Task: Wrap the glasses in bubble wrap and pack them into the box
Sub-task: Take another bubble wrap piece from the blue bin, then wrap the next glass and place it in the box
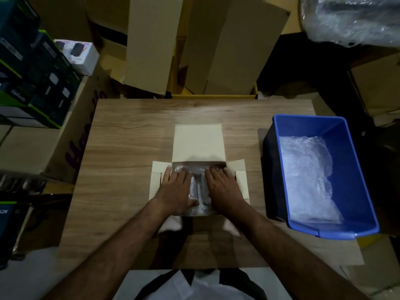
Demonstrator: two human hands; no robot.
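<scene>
A small cream cardboard box [198, 141] lies open in the middle of the wooden table, its lid flap standing back and side flaps spread. Inside it lie glasses wrapped in bubble wrap [198, 187], seen only between my hands. My left hand [176, 190] presses flat on the left part of the bundle, fingers straight and pointing away from me. My right hand [224, 189] presses flat on the right part in the same way. Most of the wrapped bundle is hidden under both hands.
A blue plastic bin [350, 169] with loose bubble wrap [307, 178] inside stands at the table's right edge. Tall cardboard boxes [194, 46] lean behind the table. Stacked product boxes [36, 79] fill the left side. A big roll of bubble wrap [355, 18] sits top right.
</scene>
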